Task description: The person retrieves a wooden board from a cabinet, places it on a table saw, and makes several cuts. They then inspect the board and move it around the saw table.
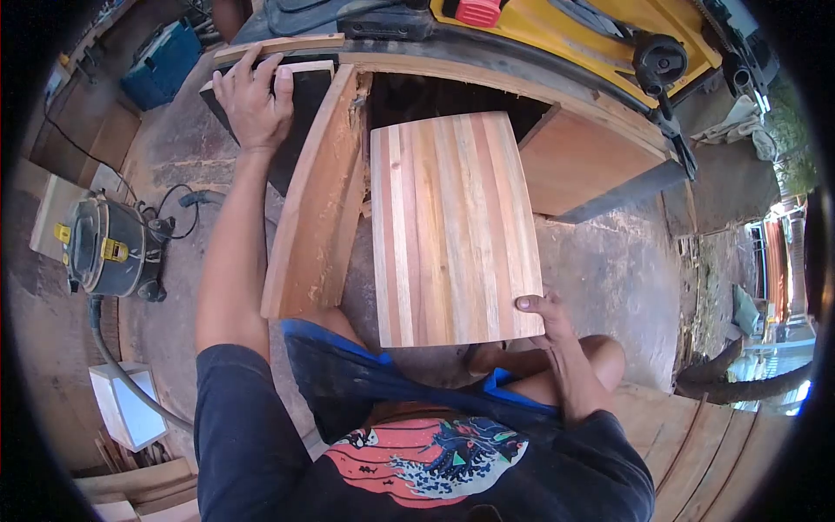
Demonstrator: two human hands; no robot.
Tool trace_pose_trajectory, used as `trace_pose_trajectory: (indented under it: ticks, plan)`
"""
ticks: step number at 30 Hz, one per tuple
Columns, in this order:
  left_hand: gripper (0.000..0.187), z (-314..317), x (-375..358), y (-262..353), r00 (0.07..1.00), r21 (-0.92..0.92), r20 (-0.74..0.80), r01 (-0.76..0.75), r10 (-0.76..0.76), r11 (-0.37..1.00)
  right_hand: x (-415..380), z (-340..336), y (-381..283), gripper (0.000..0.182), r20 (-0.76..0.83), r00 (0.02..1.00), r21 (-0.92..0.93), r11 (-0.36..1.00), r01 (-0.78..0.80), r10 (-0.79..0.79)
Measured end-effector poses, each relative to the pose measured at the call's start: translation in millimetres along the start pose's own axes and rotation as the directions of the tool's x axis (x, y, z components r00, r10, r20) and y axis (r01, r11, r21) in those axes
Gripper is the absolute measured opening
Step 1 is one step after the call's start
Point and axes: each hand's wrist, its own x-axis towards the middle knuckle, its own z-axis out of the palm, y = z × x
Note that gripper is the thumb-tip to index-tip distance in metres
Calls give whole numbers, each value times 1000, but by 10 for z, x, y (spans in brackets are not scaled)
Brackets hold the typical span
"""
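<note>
My right hand [552, 322] grips a striped wooden board [452, 235] at its lower right corner, the thumb on the upper face and the other fingers mostly hidden beneath. Light and reddish-brown strips make up the board, which is tilted in front of a wooden frame [317, 196]. At the upper left, my left hand [254, 100] rests on the top of a black panel [304, 113] with a pale edge. Its fingers are apart and bent over that edge, and the thumb points away from me.
A yellow and black power saw [591, 43] stands on the bench at the back. On the left are a shop vacuum [113, 248] with a hose and a blue toolbox [163, 65]. A plywood panel [583, 161] joins the frame at right. Planks [696, 444] lie at lower right.
</note>
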Motion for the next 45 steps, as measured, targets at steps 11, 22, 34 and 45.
trace_pose_trajectory:
  ticks: [11,22,34,45]
  plan:
    - [42,63,-35,-103,999,-1,-6,-43,43,999,-61,35,-1,63,31,999,61,998,-27,25]
    - [40,55,-28,-70,999,8,5,-42,42,999,-86,122,-66,54,31,999,-80,997,-5,8]
    - [38,3,-7,-50,999,-14,37,-40,40,999,-173,126,-41,51,-20,1000,-268,963,14,-20]
    - [47,-1483,152,1286,824,-387,419,541,-381,747,-263,393,58,48,11,956,-810,557,181,-294]
